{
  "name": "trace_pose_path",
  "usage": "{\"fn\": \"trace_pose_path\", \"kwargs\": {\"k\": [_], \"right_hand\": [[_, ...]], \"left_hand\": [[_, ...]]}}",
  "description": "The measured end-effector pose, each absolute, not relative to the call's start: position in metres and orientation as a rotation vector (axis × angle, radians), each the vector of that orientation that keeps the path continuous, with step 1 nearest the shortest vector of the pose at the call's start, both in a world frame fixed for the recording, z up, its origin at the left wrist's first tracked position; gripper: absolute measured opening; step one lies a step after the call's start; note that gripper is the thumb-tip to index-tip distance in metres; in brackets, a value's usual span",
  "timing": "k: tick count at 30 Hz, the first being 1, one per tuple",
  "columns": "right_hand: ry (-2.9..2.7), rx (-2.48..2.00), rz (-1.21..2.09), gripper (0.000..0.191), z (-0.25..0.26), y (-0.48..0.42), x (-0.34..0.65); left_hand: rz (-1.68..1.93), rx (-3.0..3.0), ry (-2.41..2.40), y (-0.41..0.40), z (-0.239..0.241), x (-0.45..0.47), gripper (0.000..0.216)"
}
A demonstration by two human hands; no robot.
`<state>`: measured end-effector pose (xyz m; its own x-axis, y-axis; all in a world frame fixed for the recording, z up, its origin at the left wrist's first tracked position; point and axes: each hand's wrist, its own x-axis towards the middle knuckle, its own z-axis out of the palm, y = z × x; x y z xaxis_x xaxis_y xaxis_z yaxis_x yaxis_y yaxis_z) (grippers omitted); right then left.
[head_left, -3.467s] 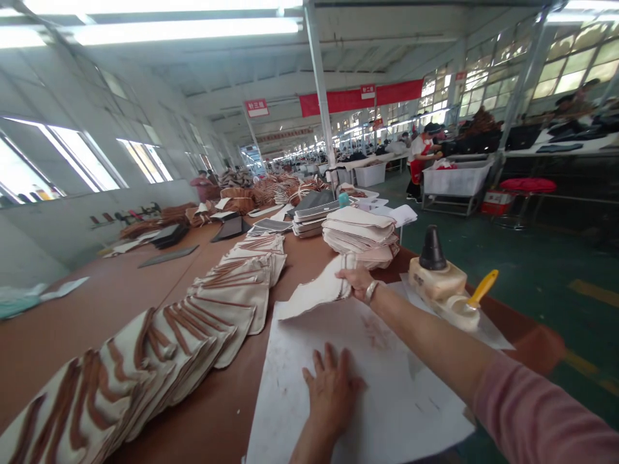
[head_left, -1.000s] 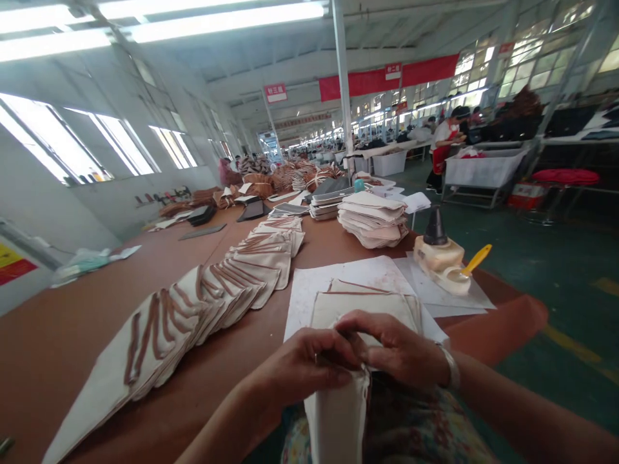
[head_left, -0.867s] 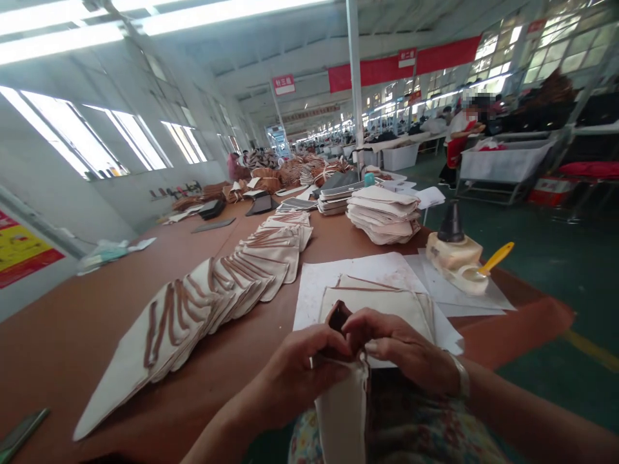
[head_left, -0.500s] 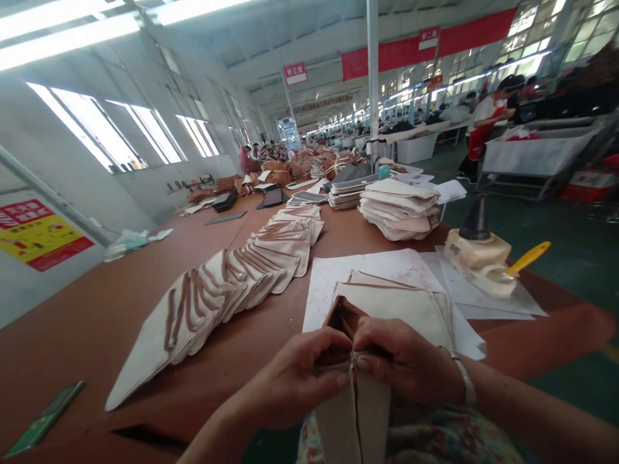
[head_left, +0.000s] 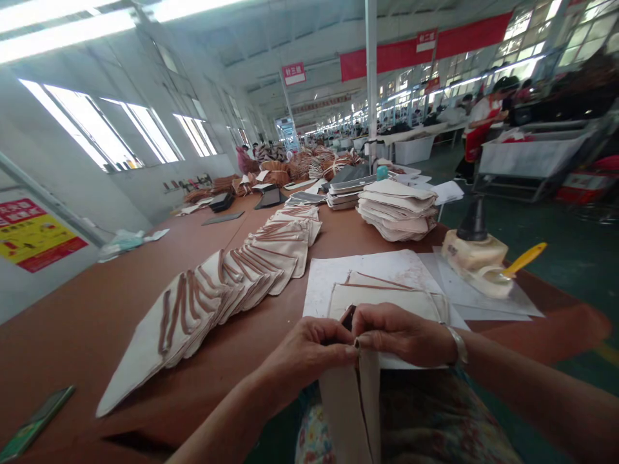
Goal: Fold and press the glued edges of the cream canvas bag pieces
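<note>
Hanging cream piece (head_left: pixel 342 403), pinched, mostly below left grip (head_left: pixel 309 353), right grip (head_left: pixel 410 335).

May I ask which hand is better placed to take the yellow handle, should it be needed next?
Probably the right hand: it is nearer the yellow handle, with the left hand farther away. Both pinch the pale piece, so the right would have to let go first.

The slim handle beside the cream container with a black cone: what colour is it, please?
The handle is yellow, seen best in the head view.
</note>
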<state>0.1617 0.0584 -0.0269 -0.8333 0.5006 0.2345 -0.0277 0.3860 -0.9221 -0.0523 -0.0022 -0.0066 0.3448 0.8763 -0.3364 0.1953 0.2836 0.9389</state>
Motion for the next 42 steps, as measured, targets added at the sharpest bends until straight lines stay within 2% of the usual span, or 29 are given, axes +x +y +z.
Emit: {"fn": "trace_pose_path", "kwargs": {"k": [6, 11, 13, 19, 24, 27, 33, 37, 42], "right_hand": [[-2.132, -0.461, 1.433, 0.024, -0.023, 0.069, 0.156], [-2.035, -0.575, 1.527, 0.032, -0.033, 0.064, 0.157], [-1.969, -0.582, 1.601, 0.031, -0.036, 0.060, 0.158], [-1.894, -0.759, 1.635, 0.010, -0.033, 0.050, 0.162], [-1.868, -0.784, 1.675, 0.015, -0.030, 0.045, 0.164], [-1.875, -0.767, 1.716, 0.017, -0.029, 0.044, 0.165], [-1.813, -0.768, 1.822, 0.020, -0.027, 0.044, 0.163], [-1.958, -0.789, 1.600, 0.004, -0.028, 0.037, 0.161], [-2.059, -0.715, 1.226, 0.010, -0.027, 0.026, 0.160]], "left_hand": [[0.732, 1.213, 1.288, 0.003, -0.012, -0.039, 0.017], [0.752, 1.386, 1.358, -0.005, -0.027, -0.033, 0.018], [0.758, 1.476, 1.374, -0.007, -0.026, -0.032, 0.019], [0.717, 1.853, 1.332, -0.013, -0.019, -0.036, 0.016], [0.846, 2.319, 1.293, -0.018, -0.022, -0.043, 0.011], [0.785, 2.583, 1.290, -0.022, -0.021, -0.042, 0.018], [0.661, 2.992, 1.421, -0.031, -0.024, -0.031, 0.016], [0.727, 2.547, 1.533, -0.029, -0.020, -0.027, 0.016], [0.707, 1.427, 1.285, -0.018, -0.020, -0.030, 0.008]]}}
